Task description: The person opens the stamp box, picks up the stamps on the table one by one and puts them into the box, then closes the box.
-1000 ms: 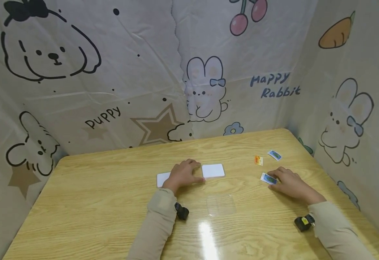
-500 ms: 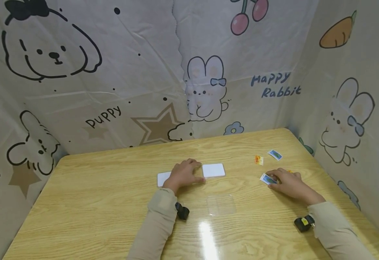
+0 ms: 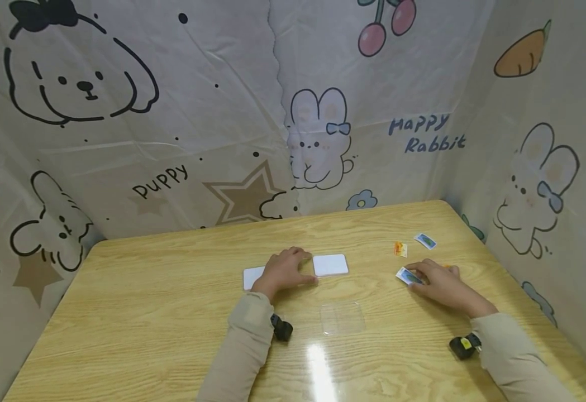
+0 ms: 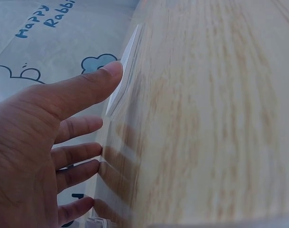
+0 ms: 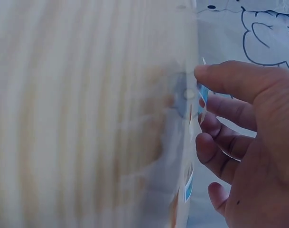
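My left hand (image 3: 293, 267) lies relaxed on the table between two white cards, one (image 3: 330, 264) at its right and one (image 3: 251, 277) at its left. In the left wrist view its thumb (image 4: 82, 88) stretches toward the edge of a white card (image 4: 127, 61), and the fingers are loosely spread. My right hand (image 3: 423, 277) pinches a small blue-green picture card (image 3: 406, 276) between thumb and fingers, and its left end is tipped up off the table. The right wrist view shows that card (image 5: 201, 108) edge-on between thumb (image 5: 229, 78) and fingers.
A small orange card (image 3: 400, 249) and another blue card (image 3: 425, 240) lie beyond my right hand. A clear plastic sleeve (image 3: 342, 317) lies flat near the front middle of the wooden table (image 3: 147, 301). Cartoon-printed sheets (image 3: 197, 111) wall in the back and both sides.
My right hand has slid a little to the left, taking the blue-green card with it. The left hand has stayed put.
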A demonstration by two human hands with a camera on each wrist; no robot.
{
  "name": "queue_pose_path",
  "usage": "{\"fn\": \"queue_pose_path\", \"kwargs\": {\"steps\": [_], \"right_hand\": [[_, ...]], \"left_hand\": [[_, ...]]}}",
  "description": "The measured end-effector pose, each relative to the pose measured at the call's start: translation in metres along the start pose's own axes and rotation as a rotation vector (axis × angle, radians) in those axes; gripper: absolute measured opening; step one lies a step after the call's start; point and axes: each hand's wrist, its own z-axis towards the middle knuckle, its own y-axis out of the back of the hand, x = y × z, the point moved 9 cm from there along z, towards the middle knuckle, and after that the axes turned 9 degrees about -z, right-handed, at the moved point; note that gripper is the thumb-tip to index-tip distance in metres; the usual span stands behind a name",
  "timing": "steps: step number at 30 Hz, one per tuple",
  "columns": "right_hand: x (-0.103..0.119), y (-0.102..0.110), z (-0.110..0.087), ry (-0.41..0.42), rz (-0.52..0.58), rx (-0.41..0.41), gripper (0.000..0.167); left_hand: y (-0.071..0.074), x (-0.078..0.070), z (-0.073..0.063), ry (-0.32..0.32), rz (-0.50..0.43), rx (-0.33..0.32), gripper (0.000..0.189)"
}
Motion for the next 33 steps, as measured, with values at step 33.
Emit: {"fn": "queue_pose_path", "kwargs": {"steps": [33], "right_hand": [[0.092, -0.025, 0.067, 0.092, -0.011, -0.015, 0.037]], "left_hand": [[0.001, -0.001, -0.002, -0.014, 0.024, -0.005, 0.071]]}}
